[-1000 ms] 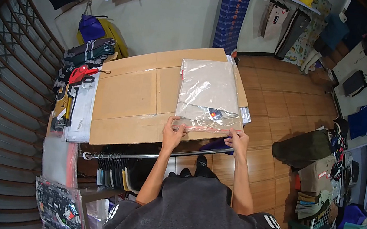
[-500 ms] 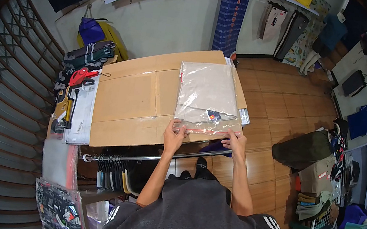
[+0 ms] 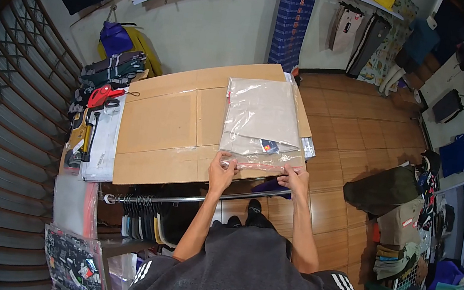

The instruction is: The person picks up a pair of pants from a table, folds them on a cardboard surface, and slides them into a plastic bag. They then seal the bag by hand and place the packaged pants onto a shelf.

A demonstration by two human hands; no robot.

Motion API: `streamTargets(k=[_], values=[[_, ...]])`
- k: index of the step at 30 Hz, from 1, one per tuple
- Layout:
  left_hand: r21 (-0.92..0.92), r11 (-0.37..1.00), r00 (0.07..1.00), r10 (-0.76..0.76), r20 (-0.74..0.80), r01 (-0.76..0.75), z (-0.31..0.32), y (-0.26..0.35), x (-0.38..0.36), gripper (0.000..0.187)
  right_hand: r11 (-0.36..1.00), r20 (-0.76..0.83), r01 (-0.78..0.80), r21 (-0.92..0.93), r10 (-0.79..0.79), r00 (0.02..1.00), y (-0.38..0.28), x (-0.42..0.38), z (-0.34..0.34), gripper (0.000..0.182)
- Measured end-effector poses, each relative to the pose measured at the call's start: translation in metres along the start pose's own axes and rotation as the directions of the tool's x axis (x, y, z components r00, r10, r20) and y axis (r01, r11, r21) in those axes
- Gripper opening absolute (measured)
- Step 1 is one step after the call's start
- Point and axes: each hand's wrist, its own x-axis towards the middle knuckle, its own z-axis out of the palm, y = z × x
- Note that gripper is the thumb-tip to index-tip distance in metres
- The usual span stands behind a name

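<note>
A clear plastic bag (image 3: 242, 159) with a red strip along its near edge lies on a cardboard sheet (image 3: 159, 114). Inside it is a folded beige garment (image 3: 260, 110) with a small dark tag (image 3: 269, 146). My left hand (image 3: 222, 172) pinches the near left corner of the bag between thumb and fingers. At the near right corner, my right hand (image 3: 296, 181) has its fingers closed on the same edge. Both hands are at the table's front side, just above a metal rail.
Hangers with clothes (image 3: 141, 218) hang from the metal rail (image 3: 194, 199) below the cardboard. A red tape dispenser (image 3: 102, 96), a yellow-black tool (image 3: 88, 140) and folded dark clothes (image 3: 113, 68) lie left. More clothes (image 3: 383, 187) are piled at the right.
My right hand has shifted slightly left along the bag's near edge. The near edge of the bag looks a little more folded; the garment stays in place.
</note>
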Motion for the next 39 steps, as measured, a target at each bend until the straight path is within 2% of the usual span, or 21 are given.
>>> streamTargets(k=[5, 7, 13, 20, 23, 26, 31, 32, 37, 39], values=[[-0.042, 0.999, 1.0, -0.004, -0.005, 0.004, 0.01, 0.009, -0.005, 0.025, 0.999, 0.031, -0.023, -0.037, 0.024, 0.999, -0.008, -0.005, 0.009, 0.036], [0.002, 1.0, 1.0, 0.005, -0.011, -0.005, 0.013, 0.009, -0.006, 0.023, 0.999, 0.041, -0.024, -0.042, 0.025, 0.999, -0.005, -0.001, 0.01, 0.035], [0.033, 0.999, 1.0, 0.001, 0.011, -0.001, 0.014, -0.001, -0.001, 0.021, 0.996, 0.063, 0.07, -0.048, -0.067, 0.996, 0.009, 0.009, 0.01, 0.035], [-0.07, 0.998, 1.0, -0.002, -0.003, 0.001, 0.019, 0.003, -0.003, 0.023, 0.998, 0.059, -0.026, -0.053, 0.029, 0.998, -0.001, 0.001, 0.014, 0.038], [-0.068, 0.995, 0.995, -0.069, 0.068, 0.073, 0.02, 0.011, -0.004, 0.028, 0.998, 0.072, -0.028, -0.063, 0.033, 0.997, -0.001, 0.0, 0.018, 0.04], [-0.037, 0.999, 0.997, -0.02, 0.081, 0.023, 0.023, 0.008, -0.004, 0.027, 0.998, 0.089, 0.006, -0.062, 0.0, 0.996, 0.002, -0.002, 0.021, 0.041], [0.124, 0.992, 0.997, -0.022, 0.077, 0.013, 0.024, 0.006, -0.002, 0.024, 0.995, 0.061, 0.093, -0.046, -0.09, 0.994, 0.011, 0.001, 0.024, 0.039], [0.142, 0.99, 0.997, -0.023, 0.07, 0.013, 0.024, 0.006, -0.001, 0.023, 0.997, 0.065, 0.066, -0.048, -0.063, 0.996, 0.01, 0.001, 0.025, 0.039], [-0.013, 0.999, 0.997, -0.043, 0.056, 0.043, 0.029, 0.012, -0.005, 0.023, 0.997, 0.075, -0.035, -0.074, 0.04, 0.996, -0.002, -0.007, 0.027, 0.04], [-0.061, 0.997, 0.996, -0.046, 0.07, 0.05, 0.031, 0.013, -0.007, 0.022, 0.997, 0.085, -0.023, -0.078, 0.029, 0.996, -0.002, -0.009, 0.03, 0.041]])
